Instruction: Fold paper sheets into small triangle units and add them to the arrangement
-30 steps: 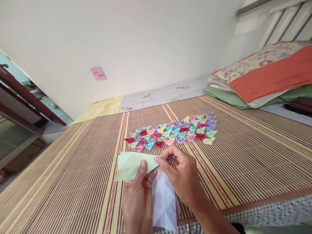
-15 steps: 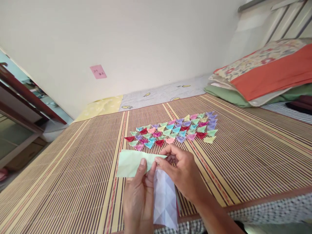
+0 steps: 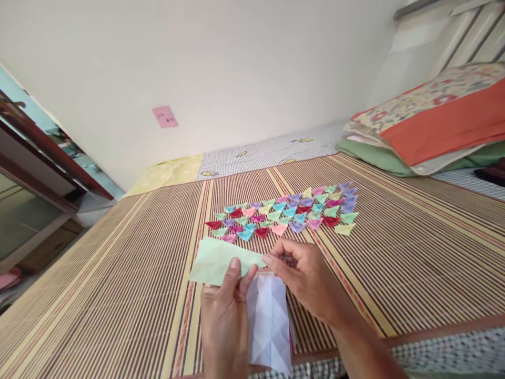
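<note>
A pale green strip of paper [image 3: 215, 261] is held up above the striped mat, its right end narrowing to a point. My left hand [image 3: 229, 305] grips it from below, thumb pressed on its face. The thumb and fingers of my right hand [image 3: 302, 271] pinch the paper's right tip. Just under the hands lies a creased pale lilac paper [image 3: 269, 321], on what looks like a stack of coloured sheets. Beyond the hands, small folded paper boats [image 3: 279, 230] in many colours stand in several rows on the mat.
The striped mat [image 3: 118, 273] covers the bed, with checked cloth [image 3: 453, 347] along its near edge. Folded bedding with an orange and floral cover [image 3: 445, 126] is piled at the right. A pink note [image 3: 164, 117] is stuck to the wall. A doorway opens at the left.
The green paper has tilted, its right end now lower. My right hand has shifted slightly right and down, still at the tip. The whole view has moved a little.
</note>
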Motion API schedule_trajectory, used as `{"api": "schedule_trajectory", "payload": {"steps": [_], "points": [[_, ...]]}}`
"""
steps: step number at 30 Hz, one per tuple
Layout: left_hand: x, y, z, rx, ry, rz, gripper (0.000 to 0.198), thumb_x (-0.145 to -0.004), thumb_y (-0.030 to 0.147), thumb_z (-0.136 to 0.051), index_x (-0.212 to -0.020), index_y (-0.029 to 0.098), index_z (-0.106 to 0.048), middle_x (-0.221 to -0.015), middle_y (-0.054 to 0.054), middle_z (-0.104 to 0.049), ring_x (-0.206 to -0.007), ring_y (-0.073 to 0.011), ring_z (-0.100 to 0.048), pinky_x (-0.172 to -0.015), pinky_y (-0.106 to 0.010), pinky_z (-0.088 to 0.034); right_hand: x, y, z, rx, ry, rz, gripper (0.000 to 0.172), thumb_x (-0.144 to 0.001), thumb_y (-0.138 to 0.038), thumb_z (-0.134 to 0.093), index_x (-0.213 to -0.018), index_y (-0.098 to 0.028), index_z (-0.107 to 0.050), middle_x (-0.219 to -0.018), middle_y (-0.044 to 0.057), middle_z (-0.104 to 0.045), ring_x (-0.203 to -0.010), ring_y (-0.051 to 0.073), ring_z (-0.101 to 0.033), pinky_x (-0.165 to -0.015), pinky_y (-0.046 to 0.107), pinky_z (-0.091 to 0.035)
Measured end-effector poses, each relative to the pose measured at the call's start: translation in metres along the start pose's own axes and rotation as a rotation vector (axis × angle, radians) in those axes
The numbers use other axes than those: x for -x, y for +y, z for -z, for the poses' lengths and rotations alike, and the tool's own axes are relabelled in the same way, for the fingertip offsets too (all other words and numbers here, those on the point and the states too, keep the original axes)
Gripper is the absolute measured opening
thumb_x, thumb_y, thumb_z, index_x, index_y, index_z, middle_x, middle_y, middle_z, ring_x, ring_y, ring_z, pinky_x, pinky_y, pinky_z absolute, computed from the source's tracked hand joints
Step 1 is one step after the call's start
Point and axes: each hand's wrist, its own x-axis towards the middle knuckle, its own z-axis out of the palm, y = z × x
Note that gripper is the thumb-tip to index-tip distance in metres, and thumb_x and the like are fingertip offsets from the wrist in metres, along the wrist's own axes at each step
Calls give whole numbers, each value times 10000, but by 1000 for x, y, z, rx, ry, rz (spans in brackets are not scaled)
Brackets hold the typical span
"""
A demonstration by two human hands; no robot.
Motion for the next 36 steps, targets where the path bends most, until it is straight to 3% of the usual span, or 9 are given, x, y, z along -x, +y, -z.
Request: {"api": "schedule_trajectory", "payload": {"steps": [3,6,12,15,20,26,31,34,36], "points": [[-3,-1,7,-46,-86,-23,218,-638,59,-971,-686,116,-766,-765,3,-777,-694,-122,-754,-798,-302,-716,-2,4,14,68,-126,8,295,-963,-330,-642,-708,-201,-573,-626,-50,-502,-574,113,-441,-524,241,-332],[-5,-1,12,-146,-146,-38,307,-536,65,-1006,-768,129,-815,-818,-11,-809,-706,-139,-759,-783,-316,-719,-4,6,27,142,-189,5,262,-962,-296,-653,-723,-199,-607,-654,-40,-546,-612,122,-478,-556,248,-354],[3,-2,9,-286,-260,-15,298,-641,141,-973,-915,162,-856,-936,-65,-850,-903,-266,-819,-783,-361,-719,-1,-6,20,142,-54,118,97,-944,-307,-723,-930,-211,-729,-827,-3,-691,-774,165,-620,-717,277,-479],[6,-6,7,-302,-336,34,272,-678,167,-957,-933,159,-862,-958,-85,-856,-947,-291,-819,-793,-369,-715,1,-10,9,119,-30,160,134,-965,-263,-674,-854,-204,-720,-836,5,-685,-776,160,-618,-721,277,-472],[8,-11,4,-280,-312,79,286,-613,192,-1003,-859,150,-863,-895,-86,-852,-825,-247,-818,-718,-300,-704,-1,-2,6,-48,9,44,227,-969,-343,-653,-800,-195,-680,-745,-4,-620,-705,157,-554,-644,275,-439],[4,-11,3,-256,-272,44,349,-558,372,-1050,-726,150,-839,-711,-38,-794,-536,-111,-706,-521,-159,-606,-5,5,7,-124,51,-31,296,-938,-436,-666,-771,-193,-642,-667,-31,-524,-606,134,-447,-555,262,-367],[1,0,7,-185,-246,-5,324,-639,385,-1019,-792,166,-837,-769,-44,-807,-657,-142,-760,-501,-134,-571,-6,5,11,-98,108,-13,316,-952,-457,-654,-772,-197,-636,-671,-31,-522,-603,136,-453,-558,267,-364],[5,7,6,-155,-300,114,359,-681,374,-1004,-932,173,-845,-953,-74,-833,-757,-169,-780,-540,-176,-623,-5,4,10,-33,116,68,285,-981,-406,-637,-784,-199,-640,-697,-27,-547,-626,138,-478,-589,272,-377],[10,9,3,-147,-322,206,352,-675,308,-1012,-944,158,-842,-947,-77,-828,-730,-158,-766,-581,-203,-654,-5,5,7,2,89,112,267,-996,-363,-620,-785,-201,-635,-703,-28,-549,-635,138,-480,-602,275,-379]]}}
